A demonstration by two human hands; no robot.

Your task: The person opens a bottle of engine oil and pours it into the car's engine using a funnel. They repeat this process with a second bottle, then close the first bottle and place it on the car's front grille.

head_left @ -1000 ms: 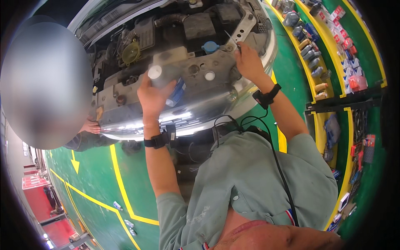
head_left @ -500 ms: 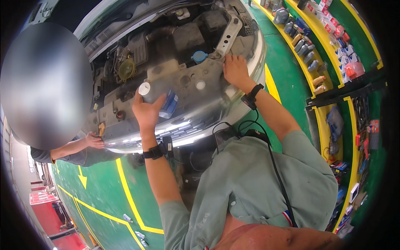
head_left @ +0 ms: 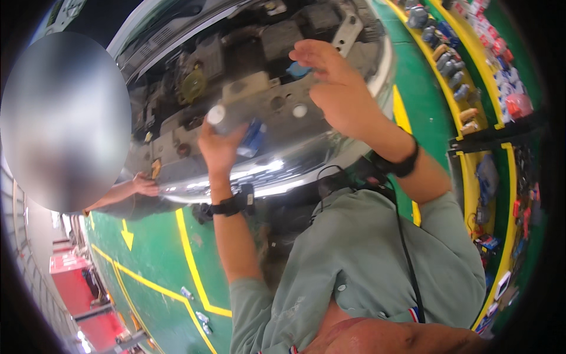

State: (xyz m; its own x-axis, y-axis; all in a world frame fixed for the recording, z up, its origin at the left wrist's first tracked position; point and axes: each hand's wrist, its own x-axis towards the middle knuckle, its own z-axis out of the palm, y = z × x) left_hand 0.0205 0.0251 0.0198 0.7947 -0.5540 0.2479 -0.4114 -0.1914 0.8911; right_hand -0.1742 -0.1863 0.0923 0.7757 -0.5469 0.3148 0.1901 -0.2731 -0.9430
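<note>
My left hand (head_left: 219, 147) is wrapped round a bottle (head_left: 253, 138) with a blue label and a round white top, held tilted above the front edge of the engine bay. My right hand (head_left: 341, 88) is raised over the right side of the bay. Its fingers are apart, somewhat smeared by motion, and nothing shows in them. Beside and partly behind these fingers is a blue cap (head_left: 298, 69) on the engine bay. A yellow round funnel-like piece (head_left: 193, 85) sits further left among the engine parts.
At the left, a co-worker's hand (head_left: 145, 184) rests by the car's front edge, near a small orange-yellow thing (head_left: 156, 169). Yellow shelves (head_left: 451, 94) with bottles and boxes line the right side. Several small bottles (head_left: 187, 293) lie on the green floor (head_left: 153, 253).
My right hand has lifted off the car's front right area and come up nearer the blue cap. My left hand still holds the bottle. The whole view has shifted a little.
</note>
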